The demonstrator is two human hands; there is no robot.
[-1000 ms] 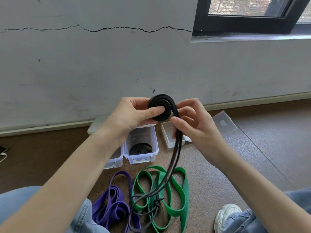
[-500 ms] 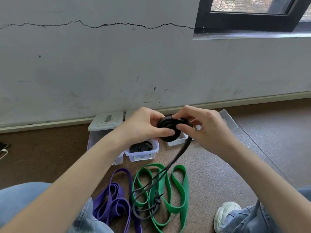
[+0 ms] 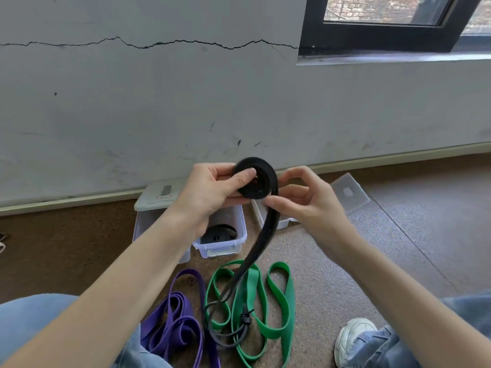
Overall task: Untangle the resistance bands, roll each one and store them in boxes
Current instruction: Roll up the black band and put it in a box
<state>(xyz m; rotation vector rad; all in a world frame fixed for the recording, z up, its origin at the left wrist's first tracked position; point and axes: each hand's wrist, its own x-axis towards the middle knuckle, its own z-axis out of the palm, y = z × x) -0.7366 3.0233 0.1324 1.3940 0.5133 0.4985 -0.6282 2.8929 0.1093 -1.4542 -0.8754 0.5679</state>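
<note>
My left hand (image 3: 212, 191) grips a partly rolled black resistance band (image 3: 261, 181), thumb pressed on the coil's face. My right hand (image 3: 305, 201) pinches the band's loose tail just under the coil. The tail hangs down to the floor and ends in a tangle over a green band (image 3: 281, 296). A purple band (image 3: 175, 325) lies folded left of the green one. An open clear box (image 3: 225, 245) below my hands holds a rolled black band (image 3: 219, 233).
A closed clear box (image 3: 154, 205) stands left of the open one. Another open box (image 3: 265, 217) and a loose lid (image 3: 348, 192) lie to the right, by the wall. My knees and a white shoe (image 3: 353, 338) frame the bands on the brown floor.
Both hands dropped, then rose again with the coil. The coil turned to face me, and the hanging tail has grown shorter as more band wound on.
</note>
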